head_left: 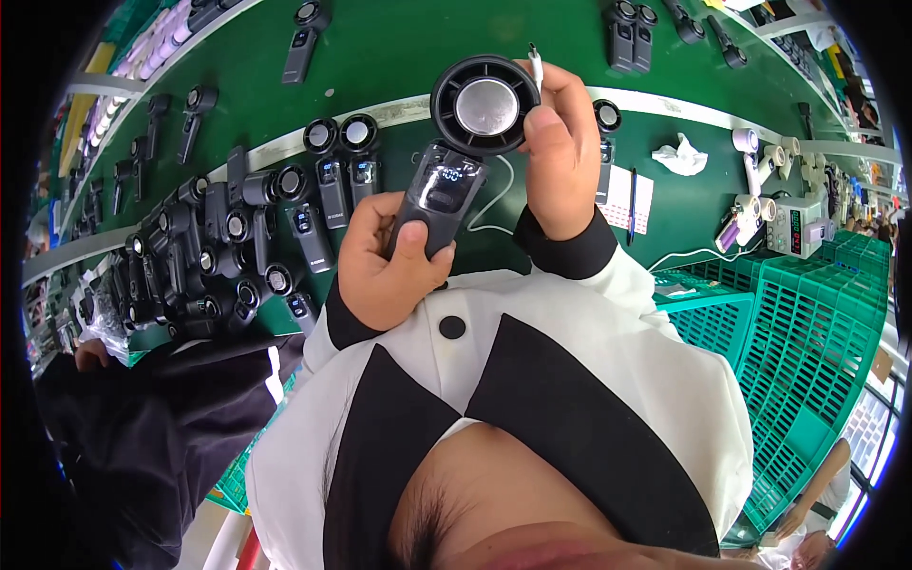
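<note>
My left hand (389,261) gripped the handheld fan's (456,152) stiff, light handle; my right hand (560,152) pinched its round head, above the green table (399,47).

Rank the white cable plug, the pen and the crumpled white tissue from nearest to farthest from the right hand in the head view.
1. White cable plug: pinched at the fingertips of the right hand, by the fan's rim.
2. Pen: on the green table, just right of that hand's wrist.
3. Crumpled tissue: farther right, beyond the pen.
</note>
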Demonstrator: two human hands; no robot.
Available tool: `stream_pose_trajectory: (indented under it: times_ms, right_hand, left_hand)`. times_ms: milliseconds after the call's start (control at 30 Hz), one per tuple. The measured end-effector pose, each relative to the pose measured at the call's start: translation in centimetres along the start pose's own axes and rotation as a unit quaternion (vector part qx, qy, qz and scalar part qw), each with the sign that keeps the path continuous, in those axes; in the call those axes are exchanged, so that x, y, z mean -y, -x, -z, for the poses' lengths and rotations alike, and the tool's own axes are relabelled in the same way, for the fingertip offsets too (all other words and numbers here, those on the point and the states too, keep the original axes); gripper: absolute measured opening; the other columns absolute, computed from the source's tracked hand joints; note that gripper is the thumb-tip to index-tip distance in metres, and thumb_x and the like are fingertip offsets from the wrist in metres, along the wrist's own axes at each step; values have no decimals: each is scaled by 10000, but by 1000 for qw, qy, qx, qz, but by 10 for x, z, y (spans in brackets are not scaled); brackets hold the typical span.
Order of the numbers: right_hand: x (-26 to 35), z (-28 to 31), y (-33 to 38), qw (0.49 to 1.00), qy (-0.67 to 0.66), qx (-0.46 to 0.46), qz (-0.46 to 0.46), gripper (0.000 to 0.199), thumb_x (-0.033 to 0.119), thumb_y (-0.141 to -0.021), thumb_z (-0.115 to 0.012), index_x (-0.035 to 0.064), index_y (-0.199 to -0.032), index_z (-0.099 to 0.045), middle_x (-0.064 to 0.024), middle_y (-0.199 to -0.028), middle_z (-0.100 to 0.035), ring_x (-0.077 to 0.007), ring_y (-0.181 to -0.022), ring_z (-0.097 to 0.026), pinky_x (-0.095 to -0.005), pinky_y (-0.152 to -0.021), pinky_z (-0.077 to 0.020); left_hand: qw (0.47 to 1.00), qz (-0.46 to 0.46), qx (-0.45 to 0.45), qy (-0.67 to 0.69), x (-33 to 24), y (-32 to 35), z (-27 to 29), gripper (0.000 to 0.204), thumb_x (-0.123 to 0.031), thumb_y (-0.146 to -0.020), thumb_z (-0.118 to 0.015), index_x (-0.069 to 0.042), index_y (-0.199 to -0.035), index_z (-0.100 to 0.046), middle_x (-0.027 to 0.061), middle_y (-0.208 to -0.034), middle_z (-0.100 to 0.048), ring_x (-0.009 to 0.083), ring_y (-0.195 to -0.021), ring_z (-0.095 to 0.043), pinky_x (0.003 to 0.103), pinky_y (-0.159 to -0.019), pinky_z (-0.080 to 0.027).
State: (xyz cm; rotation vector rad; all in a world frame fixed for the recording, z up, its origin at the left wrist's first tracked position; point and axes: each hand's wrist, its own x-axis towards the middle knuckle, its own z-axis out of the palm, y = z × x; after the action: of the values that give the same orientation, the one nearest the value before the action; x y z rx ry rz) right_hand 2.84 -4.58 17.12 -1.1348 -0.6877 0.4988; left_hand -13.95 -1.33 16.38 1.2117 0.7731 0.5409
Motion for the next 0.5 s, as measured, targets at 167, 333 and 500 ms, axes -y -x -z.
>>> stream_pose_trajectory:
  times_ms: [167, 333, 500]
  right_hand:
    - [2, 1, -5, 953, -210, 21, -219, 281, 124, -779, -512, -11, -1022, -470, -37, -702, -509, -82, -571, -419, -175, -547, -356]
    - [3, 8, -2, 868, -386, 160, -267, 293, 172, -814, -475, -22, -1033, -480, -86, -848, -542, -108, -649, -469, -200, -604, -389]
    - [2, 14, -3, 990, 35, 109, 87, 324, 139, -822, -511, 4, -1105, -430, -82, -909, -532, -123, -742, -487, -219, -683, -404]
  left_hand:
    - [958, -235, 13, -166, -7, -5, 2, 260, -16, -756, -505, 24, -995, -413, 139, -825, -535, 163, -612, -522, 223, -556, -428]
    - [876, -383, 84, -280, -6, -15, 8, 330, -78, -772, -488, 15, -1062, -361, 151, -799, -536, 173, -547, -510, 224, -514, -415]
    - [992, 35, 107, 52, 17, -12, 1, 452, -217, -831, -494, -6, -1160, -268, 190, -873, -527, 179, -545, -508, 235, -486, -406]
